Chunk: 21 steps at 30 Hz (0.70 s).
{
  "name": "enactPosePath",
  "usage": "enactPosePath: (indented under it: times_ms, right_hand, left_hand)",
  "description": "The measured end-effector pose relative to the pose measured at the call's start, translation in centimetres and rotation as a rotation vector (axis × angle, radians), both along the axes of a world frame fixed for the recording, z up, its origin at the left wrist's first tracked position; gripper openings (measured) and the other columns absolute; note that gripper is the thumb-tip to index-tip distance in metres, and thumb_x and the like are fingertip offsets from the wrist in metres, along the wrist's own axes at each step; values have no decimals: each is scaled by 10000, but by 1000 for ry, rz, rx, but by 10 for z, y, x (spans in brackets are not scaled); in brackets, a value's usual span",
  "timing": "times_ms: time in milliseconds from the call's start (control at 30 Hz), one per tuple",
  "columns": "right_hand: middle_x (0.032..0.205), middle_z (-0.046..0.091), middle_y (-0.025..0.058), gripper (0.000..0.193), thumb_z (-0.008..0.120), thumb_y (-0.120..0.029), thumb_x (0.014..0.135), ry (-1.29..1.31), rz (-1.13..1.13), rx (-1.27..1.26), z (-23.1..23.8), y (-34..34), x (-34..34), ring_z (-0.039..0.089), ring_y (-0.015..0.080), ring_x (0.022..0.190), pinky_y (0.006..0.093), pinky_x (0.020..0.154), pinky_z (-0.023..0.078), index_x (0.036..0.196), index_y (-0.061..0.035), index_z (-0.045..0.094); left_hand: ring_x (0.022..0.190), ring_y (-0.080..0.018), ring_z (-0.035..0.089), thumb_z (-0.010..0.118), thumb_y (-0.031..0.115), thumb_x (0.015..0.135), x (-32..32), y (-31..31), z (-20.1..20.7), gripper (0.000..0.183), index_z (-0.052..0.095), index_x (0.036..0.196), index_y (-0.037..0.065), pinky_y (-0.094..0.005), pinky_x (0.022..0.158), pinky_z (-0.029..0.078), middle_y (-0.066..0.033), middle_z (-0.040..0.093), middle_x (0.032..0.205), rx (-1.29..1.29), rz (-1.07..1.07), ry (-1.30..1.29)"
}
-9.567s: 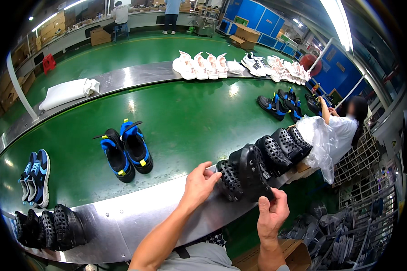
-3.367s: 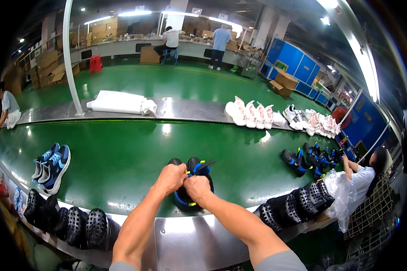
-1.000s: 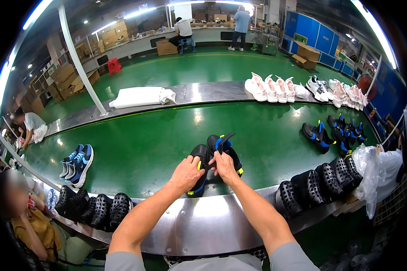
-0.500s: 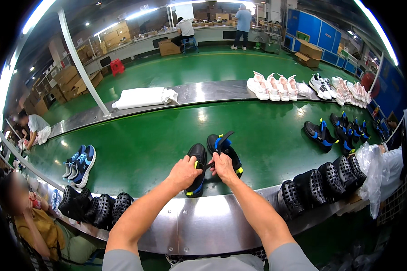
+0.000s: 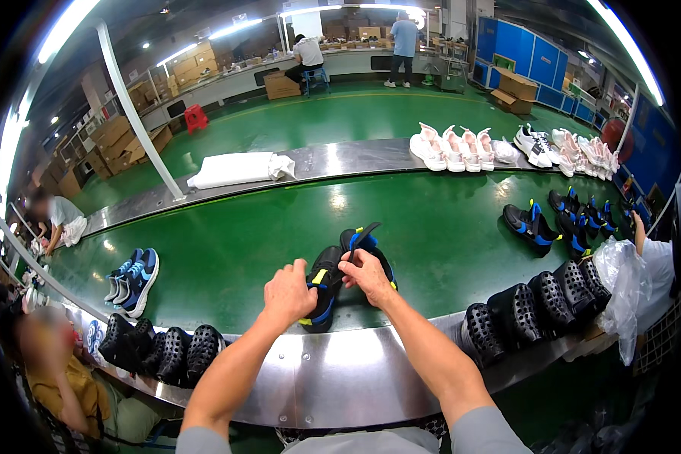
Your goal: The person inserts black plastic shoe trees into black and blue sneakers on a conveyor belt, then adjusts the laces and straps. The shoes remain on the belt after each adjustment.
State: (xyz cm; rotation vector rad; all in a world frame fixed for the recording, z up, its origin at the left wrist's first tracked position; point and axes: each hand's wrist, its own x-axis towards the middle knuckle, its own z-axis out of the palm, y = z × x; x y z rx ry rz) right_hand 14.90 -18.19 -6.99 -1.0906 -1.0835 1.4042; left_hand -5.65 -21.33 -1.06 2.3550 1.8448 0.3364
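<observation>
A pair of black shoes with blue and yellow parts rests on the green belt in front of me. My left hand is closed against the outer side of the left shoe, fingers curled at its opening. Between the two shoes, my right hand pinches with thumb and forefinger at a black strap; the hand hides which shoe it belongs to. Part of the right shoe is covered by that hand. A loose strap stands up from its front.
Black studded boots line the metal ledge on both sides. Blue sneakers stand left on the belt, more black-blue shoes right. White shoes and a white roll lie beyond. A co-worker sits at left.
My left hand has slid left and up from over the left shoe to its side. My right hand has shifted slightly left and up. A hand has appeared at the far right.
</observation>
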Motion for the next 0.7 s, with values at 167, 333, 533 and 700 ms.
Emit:
enactPosePath:
  times_ms: [167, 333, 533, 700]
  right_hand:
    - [1005, 684, 47, 274, 698, -174, 947, 28, 135, -6, 26, -3, -9, 641, 122, 804, 263, 699, 539, 1166, -17, 645]
    - [946, 684, 42, 257, 747, -71, 911, -10, 308, 176, 62, -38, 2, 645, 115, 769, 273, 697, 550, 1141, -5, 653]
    - [770, 671, 36, 142, 731, -83, 934, -239, 271, 169, 109, -92, -2, 683, 111, 707, 265, 634, 565, 1013, 16, 668]
    - [784, 715, 93, 130, 691, -108, 959, -593, 405, 435, 127, -122, -1, 733, 156, 714, 276, 655, 580, 973, 20, 676]
  left_hand:
    - [935, -295, 717, 680, 116, 826, -33, 41, -65, 394, 710, 1200, -6, -394, 821, 580, -170, 737, 1078, -810, 422, -508]
    - [920, -192, 700, 536, -131, 811, -39, 30, -43, 540, 702, 1291, 50, -315, 802, 561, -76, 744, 1042, -771, 220, -900]
    - [950, -138, 678, 612, -113, 844, -56, -15, 9, 561, 668, 1362, 94, -269, 874, 551, -53, 732, 1138, -684, -64, -833]
    - [1044, -391, 619, 558, -99, 730, -51, -32, 9, 689, 716, 1314, 230, -434, 958, 514, -199, 655, 1056, -405, -349, -421]
